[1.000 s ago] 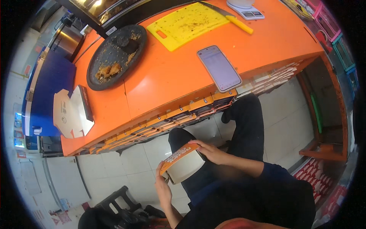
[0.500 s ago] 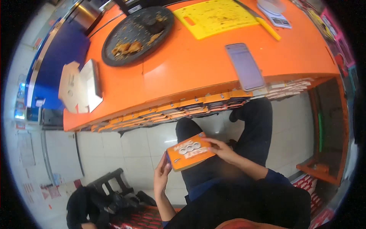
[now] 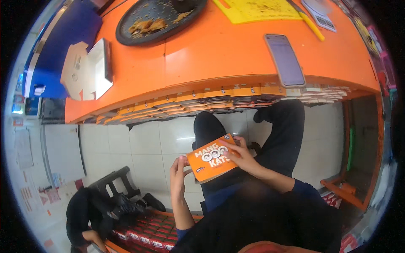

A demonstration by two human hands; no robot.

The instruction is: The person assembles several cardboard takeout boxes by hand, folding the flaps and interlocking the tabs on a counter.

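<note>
Above my lap, an orange cardboard box [image 3: 211,170] with white lettering and round pictures on its top faces up. My right hand [image 3: 242,158] grips its right end, with fingers on the upper face and at the far edge. At the left end, my left hand [image 3: 179,170] holds the box's edge, thumb and fingers bent against it. The underside of the box is hidden.
An orange table [image 3: 202,59] ahead bears an opened box [image 3: 101,71], a dark round tray [image 3: 126,38] with fried food bits, a phone [image 3: 286,61], a yellow cutting board [image 3: 253,10], a knife [image 3: 312,26] and a scale [image 3: 322,17]. Another person [image 3: 80,215] is at lower left.
The box has turned so its top faces up more squarely. My right fingers have shifted along its far right edge. The view has tilted, moving the table items up in the picture.
</note>
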